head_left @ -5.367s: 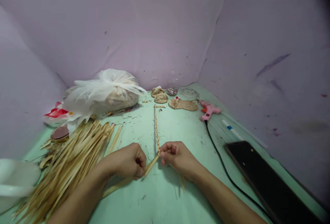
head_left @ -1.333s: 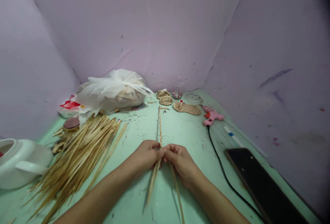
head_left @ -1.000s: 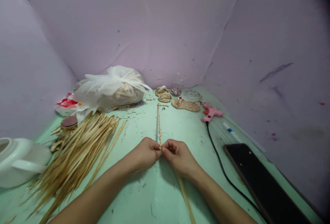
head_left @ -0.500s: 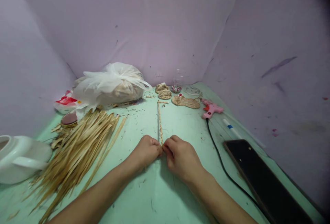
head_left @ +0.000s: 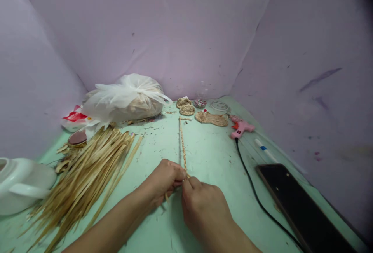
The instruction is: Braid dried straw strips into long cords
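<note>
A thin braid of dried plant fibre runs from the far middle of the table toward me, its far end bent to the right. At its near end my left hand pinches the fibre strands, and a strand tip pokes out below the fingers. Close against it, my right hand is closed on the strands too, with its fingertips mostly hidden behind the knuckles. To the left lies a loose bundle of dried fibre strips.
A white plastic bag and a white jug stand left. Woven sole shapes and a cup of beads lie at the back. On the right are a pink glue gun, its black cord, a marker and a phone.
Both hands have shifted slightly toward me at the braid's near end. My right hand has turned, its fingers now tucked under. The view has tilted a little.
</note>
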A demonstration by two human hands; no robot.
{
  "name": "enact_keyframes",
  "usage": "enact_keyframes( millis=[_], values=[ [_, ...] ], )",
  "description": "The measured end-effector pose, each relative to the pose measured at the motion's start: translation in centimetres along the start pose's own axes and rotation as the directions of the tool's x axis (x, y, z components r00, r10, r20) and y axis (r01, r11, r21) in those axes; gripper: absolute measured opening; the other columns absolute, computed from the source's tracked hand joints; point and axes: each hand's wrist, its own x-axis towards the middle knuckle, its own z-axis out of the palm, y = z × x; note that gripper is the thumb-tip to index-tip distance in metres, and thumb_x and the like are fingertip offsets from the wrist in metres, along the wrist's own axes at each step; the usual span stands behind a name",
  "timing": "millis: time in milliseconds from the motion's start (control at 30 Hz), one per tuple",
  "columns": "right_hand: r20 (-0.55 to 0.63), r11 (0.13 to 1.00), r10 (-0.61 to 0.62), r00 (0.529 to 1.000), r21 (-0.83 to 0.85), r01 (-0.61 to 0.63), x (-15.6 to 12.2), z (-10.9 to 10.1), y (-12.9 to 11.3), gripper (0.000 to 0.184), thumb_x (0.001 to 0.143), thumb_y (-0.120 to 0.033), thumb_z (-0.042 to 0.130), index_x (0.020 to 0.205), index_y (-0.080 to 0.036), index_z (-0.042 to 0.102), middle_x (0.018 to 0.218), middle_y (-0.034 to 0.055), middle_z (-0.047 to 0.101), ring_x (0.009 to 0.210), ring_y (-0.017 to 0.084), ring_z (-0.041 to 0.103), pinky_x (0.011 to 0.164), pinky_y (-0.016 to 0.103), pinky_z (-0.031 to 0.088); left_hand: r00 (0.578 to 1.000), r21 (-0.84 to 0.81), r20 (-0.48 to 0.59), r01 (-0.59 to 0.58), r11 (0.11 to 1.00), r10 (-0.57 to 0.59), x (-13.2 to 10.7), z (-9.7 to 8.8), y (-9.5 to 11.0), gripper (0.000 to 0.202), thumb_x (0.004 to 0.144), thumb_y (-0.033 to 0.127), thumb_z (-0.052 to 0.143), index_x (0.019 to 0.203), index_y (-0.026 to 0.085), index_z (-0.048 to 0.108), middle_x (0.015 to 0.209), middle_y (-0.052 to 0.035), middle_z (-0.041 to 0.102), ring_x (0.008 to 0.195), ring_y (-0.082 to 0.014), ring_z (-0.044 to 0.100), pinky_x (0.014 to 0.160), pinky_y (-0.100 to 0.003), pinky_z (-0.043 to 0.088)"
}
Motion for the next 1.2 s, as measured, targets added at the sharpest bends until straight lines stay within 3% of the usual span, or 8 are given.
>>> enact_keyframes(
  millis=[133,233,333,400,467,733,967,1200],
  values=[
    [0.065,0.957,-0.006,0.998,0.288,-0.013,0.4,-1.9,1.2,0.010,0.069,-0.020,0.053,0.063,-0.018,0.060,0.059,0.0037,0.061,0.046,0.011,0.048,0.045,0.026,0.023,0.999,0.063,-0.007,-0.046,0.997,0.047,-0.1,0.0,0.4,0.008,0.050,0.015,0.049,0.045,0.014,0.043,0.039,0.0053,0.037,0.038,-0.0033,0.026,0.039,-0.019,0.015],
    [-0.014,0.813,0.271,0.962,0.538,-0.221,1.4,-2.9,2.9,0.016,0.070,-0.029,0.054,0.058,-0.019,0.059,0.054,0.0011,0.058,0.051,0.012,0.049,0.050,0.025,0.030,0.997,0.141,0.030,-0.076,0.987,0.072,-0.2,-0.4,0.5,0.010,0.052,0.019,0.050,0.046,0.014,0.044,0.037,0.0070,0.032,0.037,-0.0029,0.020,0.040,-0.020,0.012],
    [0.177,0.486,0.455,0.873,0.772,-0.410,2.5,-2.4,3.8,0.019,0.069,-0.034,0.052,0.065,-0.016,0.058,0.056,0.0022,0.056,0.052,0.013,0.049,0.051,0.025,0.034,0.994,0.212,0.077,-0.093,0.973,0.078,-0.2,-0.8,0.5,0.009,0.056,0.021,0.049,0.050,0.014,0.046,0.037,0.0078,0.029,0.037,-0.0033,0.017,0.041,-0.021,0.010],
    [0.444,0.186,0.316,0.838,0.838,-0.514,2.9,-1.5,3.7,0.020,0.069,-0.034,0.052,0.067,-0.015,0.057,0.053,0.0008,0.053,0.048,0.011,0.047,0.048,0.024,0.034,0.990,0.238,0.112,-0.108,0.965,0.084,-0.2,-1.1,0.5,0.009,0.058,0.022,0.048,0.052,0.014,0.047,0.038,0.0076,0.029,0.038,-0.0036,0.017,0.041,-0.021,0.009],
    [0.547,0.058,0.209,0.811,0.821,-0.569,3.0,-0.7,3.2,0.018,0.067,-0.032,0.053,0.066,-0.015,0.056,0.048,-0.0028,0.048,0.040,0.008,0.040,0.043,0.022,0.031,0.988,0.266,0.125,-0.122,0.956,0.091,-0.2,-1.2,0.5,0.010,0.059,0.022,0.048,0.053,0.014,0.047,0.038,0.0081,0.027,0.039,-0.0038,0.015,0.042,-0.022,0.009],
    [0.372,0.298,0.250,0.894,0.849,-0.437,3.1,1.1,3.4,0.016,0.064,-0.022,0.054,0.050,-0.015,0.054,0.049,-0.0007,0.054,0.047,0.008,0.042,0.050,0.021,0.031,0.989,0.527,-0.008,-0.122,0.841,0.148,0.6,-1.4,-0.3,0.014,0.056,0.023,0.048,0.045,0.014,0.046,0.040,0.0056,0.028,0.042,-0.0053,0.020,0.042,-0.022,0.013],
    [0.405,0.208,0.291,0.867,0.858,-0.470,3.1,1.2,3.0,0.015,0.061,-0.026,0.058,0.052,-0.014,0.054,0.048,-0.0007,0.055,0.045,0.007,0.039,0.048,0.020,0.029,0.973,0.731,-0.034,-0.132,0.670,0.229,0.0,-2.1,0.4,0.016,0.057,0.023,0.046,0.045,0.014,0.050,0.040,0.0041,0.032,0.042,-0.0067,0.027,0.042,-0.021,0.018],
    [0.397,0.185,0.299,0.868,0.868,-0.461,3.0,1.1,2.9,0.014,0.061,-0.026,0.059,0.056,-0.013,0.058,0.051,0.0006,0.057,0.047,0.008,0.043,0.050,0.021,0.030,0.980,0.654,0.141,-0.199,0.730,0.141,-0.1,-3.8,1.1,0.016,0.060,0.025,0.048,0.054,0.013,0.056,0.045,0.0031,0.042,0.043,-0.0067,0.031,0.043,-0.020,0.023]
  ],
)
